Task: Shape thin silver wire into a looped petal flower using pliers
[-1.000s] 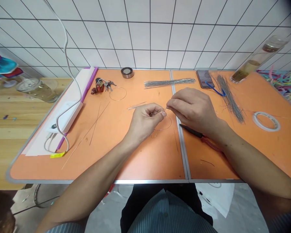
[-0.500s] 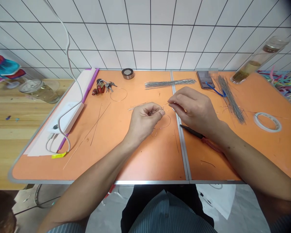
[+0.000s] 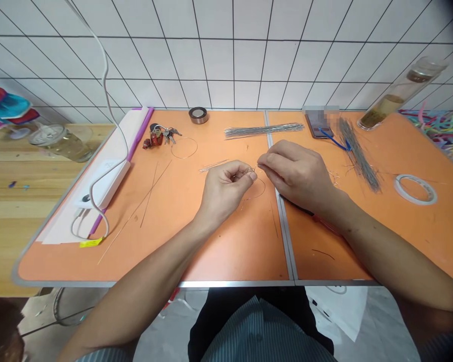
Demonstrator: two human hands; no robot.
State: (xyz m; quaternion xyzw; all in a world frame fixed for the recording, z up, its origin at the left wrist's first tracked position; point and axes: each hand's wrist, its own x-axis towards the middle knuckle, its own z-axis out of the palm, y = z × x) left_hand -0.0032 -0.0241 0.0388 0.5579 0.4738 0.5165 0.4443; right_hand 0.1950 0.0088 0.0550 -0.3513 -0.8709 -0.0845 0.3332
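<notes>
Thin copper-coloured wire, bent into a loop, hangs between my hands over the middle of the orange table. My left hand pinches it between thumb and forefinger. Close beside, my right hand is closed at the fingertips on the wire's end, just right of the left thumb. Exactly how the wire runs between the fingertips is too fine to make out. Below my right wrist lie pliers with red handles, partly covered by the hand and forearm. A few straight wires rest behind my left hand.
Behind my hands lies a bundle of wires; another bundle sits by a phone. White tape is at right, black tape and keys at the back. A power strip with a cable stands left. A glass bottle leans back right.
My right hand has moved left and slightly down, its fingertips now close to my left hand. The left hand holds nearly still, and the pliers are more covered.
</notes>
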